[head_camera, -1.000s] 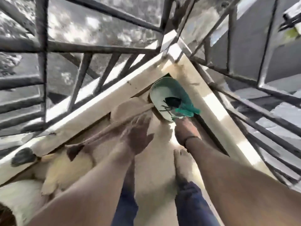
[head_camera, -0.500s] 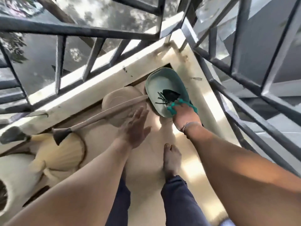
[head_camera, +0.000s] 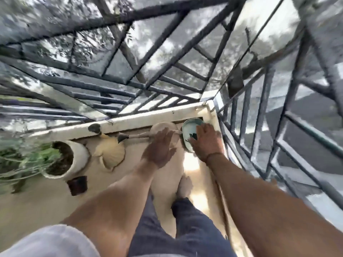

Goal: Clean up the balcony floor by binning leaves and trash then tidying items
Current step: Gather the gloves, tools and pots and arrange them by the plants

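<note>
Nearest the camera are dark blue trouser legs [head_camera: 185, 229] and one bare foot [head_camera: 184, 184] planted on the pale balcony floor [head_camera: 46, 197]. Both forearms reach forward toward the floor's far right corner. The left hand [head_camera: 160, 148] is flat, palm down, its fingers [head_camera: 165, 133] straight and spread wide, holding nothing, above the long handle of a broom [head_camera: 111, 154] whose straw fan lies on the floor to the left. The right hand [head_camera: 207, 140] rests on the near edge of a teal dustpan [head_camera: 188, 129] holding dark leaf scraps; whether those fingers curl round its rim cannot be told. The dustpan sits in the far right corner, just beside a round beige lid-like thing [head_camera: 159, 127]. Along the floor's left side lie a tipped white plant pot [head_camera: 72, 160] with soil and greenery and a small dark pot [head_camera: 77, 184]. Beyond the low cream kerb [head_camera: 130, 120] rises a grey metal railing [head_camera: 148, 78].
</note>
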